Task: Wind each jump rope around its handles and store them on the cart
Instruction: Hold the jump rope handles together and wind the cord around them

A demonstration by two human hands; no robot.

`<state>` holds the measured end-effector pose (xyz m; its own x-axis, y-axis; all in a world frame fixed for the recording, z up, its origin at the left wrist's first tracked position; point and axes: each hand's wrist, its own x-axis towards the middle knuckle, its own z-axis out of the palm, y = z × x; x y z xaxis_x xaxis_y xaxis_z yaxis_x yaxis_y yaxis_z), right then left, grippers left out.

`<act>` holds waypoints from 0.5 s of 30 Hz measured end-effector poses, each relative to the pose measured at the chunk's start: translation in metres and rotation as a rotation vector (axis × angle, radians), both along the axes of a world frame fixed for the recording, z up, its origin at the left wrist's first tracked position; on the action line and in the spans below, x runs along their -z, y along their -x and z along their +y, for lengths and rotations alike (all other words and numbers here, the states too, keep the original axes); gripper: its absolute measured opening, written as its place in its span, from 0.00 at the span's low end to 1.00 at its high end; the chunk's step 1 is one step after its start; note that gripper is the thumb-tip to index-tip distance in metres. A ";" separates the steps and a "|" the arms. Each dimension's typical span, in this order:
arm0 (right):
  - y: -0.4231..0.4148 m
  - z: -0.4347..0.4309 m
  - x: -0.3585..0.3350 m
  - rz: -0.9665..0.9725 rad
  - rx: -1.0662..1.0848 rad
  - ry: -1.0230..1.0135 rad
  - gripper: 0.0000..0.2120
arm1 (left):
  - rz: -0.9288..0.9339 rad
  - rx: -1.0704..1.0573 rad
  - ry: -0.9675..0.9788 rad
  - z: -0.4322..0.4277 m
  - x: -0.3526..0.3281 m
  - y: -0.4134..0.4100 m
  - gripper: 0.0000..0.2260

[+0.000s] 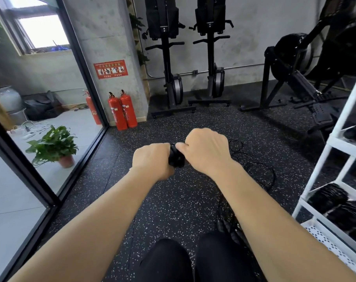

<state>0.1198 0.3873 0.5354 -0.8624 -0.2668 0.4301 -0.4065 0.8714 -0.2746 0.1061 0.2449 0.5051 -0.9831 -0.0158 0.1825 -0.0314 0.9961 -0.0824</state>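
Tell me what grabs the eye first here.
The left hand and right hand grip a black jump rope's handles at centre. Two red cylindrical fire extinguishers stand against the grey pillar behind, left; a white metal cart holding wound black ropes fills the right edge.

A: Light source? 
B: Daylight from the window (43,30), upper left, blown out to white; the room is evenly, softly lit, shadows faint. 
A: Defects? 
B: Wide-angle bending at all edges. The white cart (345,146), right edge, leans and smears; the rowing machine (291,49), upper right, is blurred.
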 end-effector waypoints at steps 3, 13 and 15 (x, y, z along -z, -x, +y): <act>0.018 0.003 -0.008 0.004 -0.054 -0.039 0.24 | -0.002 0.106 0.148 0.005 -0.006 -0.003 0.10; 0.046 0.005 -0.004 0.041 -0.200 -0.068 0.24 | -0.115 0.339 0.345 0.008 -0.027 -0.014 0.08; 0.050 0.007 0.000 -0.016 -0.207 -0.016 0.24 | -0.145 0.388 0.292 0.007 -0.028 -0.017 0.09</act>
